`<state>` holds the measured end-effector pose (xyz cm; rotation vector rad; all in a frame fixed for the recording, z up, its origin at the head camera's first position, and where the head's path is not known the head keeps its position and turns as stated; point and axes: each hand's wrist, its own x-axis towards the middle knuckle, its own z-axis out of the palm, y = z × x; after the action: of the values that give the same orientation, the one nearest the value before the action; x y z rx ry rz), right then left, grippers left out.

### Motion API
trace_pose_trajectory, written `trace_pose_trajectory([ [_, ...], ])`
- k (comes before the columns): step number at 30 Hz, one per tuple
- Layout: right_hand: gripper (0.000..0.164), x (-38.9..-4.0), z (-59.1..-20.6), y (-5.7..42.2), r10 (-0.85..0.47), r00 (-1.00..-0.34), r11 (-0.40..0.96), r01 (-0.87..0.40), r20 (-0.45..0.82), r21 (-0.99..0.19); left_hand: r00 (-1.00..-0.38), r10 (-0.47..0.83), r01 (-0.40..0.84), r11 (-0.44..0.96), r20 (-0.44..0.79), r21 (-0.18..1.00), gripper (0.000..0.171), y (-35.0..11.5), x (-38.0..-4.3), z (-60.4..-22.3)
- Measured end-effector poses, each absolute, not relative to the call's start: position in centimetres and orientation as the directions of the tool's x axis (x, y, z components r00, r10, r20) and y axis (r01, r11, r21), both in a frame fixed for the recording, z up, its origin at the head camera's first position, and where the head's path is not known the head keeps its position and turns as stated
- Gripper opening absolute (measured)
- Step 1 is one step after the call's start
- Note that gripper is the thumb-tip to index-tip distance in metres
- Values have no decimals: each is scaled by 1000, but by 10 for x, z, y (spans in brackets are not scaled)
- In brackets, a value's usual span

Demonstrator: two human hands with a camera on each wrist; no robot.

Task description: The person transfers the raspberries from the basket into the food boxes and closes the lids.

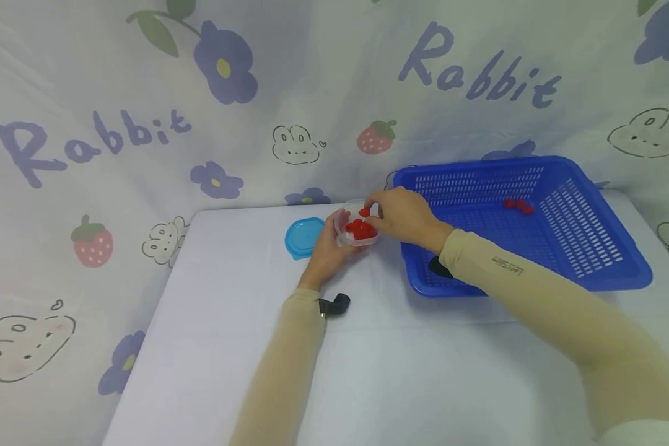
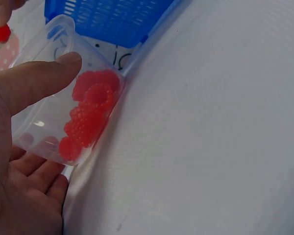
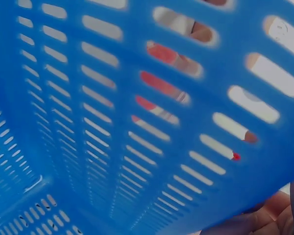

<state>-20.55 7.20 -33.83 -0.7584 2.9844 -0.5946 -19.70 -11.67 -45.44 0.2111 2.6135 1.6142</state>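
Red berries (image 1: 362, 231) lie in the tub (image 2: 49, 115) gripped by the left hand (image 1: 327, 257), the right hand (image 1: 402, 214) pinching one at 12 o'clock, lid (image 1: 305, 237) at 9, basket (image 1: 479, 226) at 3; a knuckle knocking the rim might spill them

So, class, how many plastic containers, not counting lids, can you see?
2: the small clear plastic tub of red berry-shaped pieces, in the person's left hand, and the large blue rectangular plastic basket to the tub's right.
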Motion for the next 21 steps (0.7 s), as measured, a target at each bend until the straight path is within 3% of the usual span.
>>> trace_pose_trajectory([
  [21, 30, -210, -337, 64, -445, -895, 843, -425, 14, -330, -987, 163, 90, 448, 18, 890, 92, -119, -202, -454],
])
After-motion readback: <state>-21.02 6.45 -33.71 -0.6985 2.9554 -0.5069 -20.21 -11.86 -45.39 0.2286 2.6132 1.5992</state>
